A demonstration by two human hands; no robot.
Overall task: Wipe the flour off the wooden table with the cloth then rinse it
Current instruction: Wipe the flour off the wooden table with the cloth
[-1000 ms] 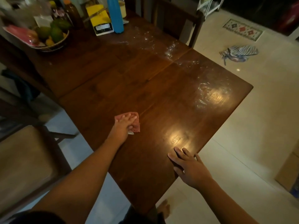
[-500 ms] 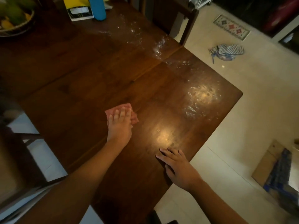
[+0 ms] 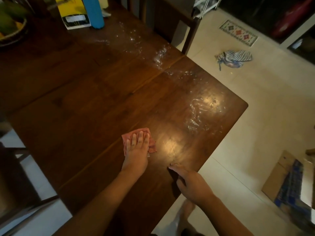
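Observation:
A small pink cloth (image 3: pixel 127 138) lies flat on the dark wooden table (image 3: pixel 81 106). My left hand (image 3: pixel 136 150) presses on it with straight fingers. White flour smears (image 3: pixel 201 114) show beyond the cloth near the table's right corner. More flour (image 3: pixel 158 55) runs along the far right edge toward the back. My right hand (image 3: pixel 189 181) rests at the table's near right edge, fingers relaxed, holding nothing.
A blue bottle (image 3: pixel 93 12), a yellow box (image 3: pixel 73 12) and a fruit basket (image 3: pixel 12 26) stand at the table's far end. A dark chair (image 3: pixel 170 19) stands behind the table. Another chair (image 3: pixel 15 184) is at the left. A striped cloth (image 3: pixel 233 58) lies on the tiled floor.
My left hand has slid the pink cloth to the right across the table, toward the flour near the corner. My right hand has stayed at the near right edge.

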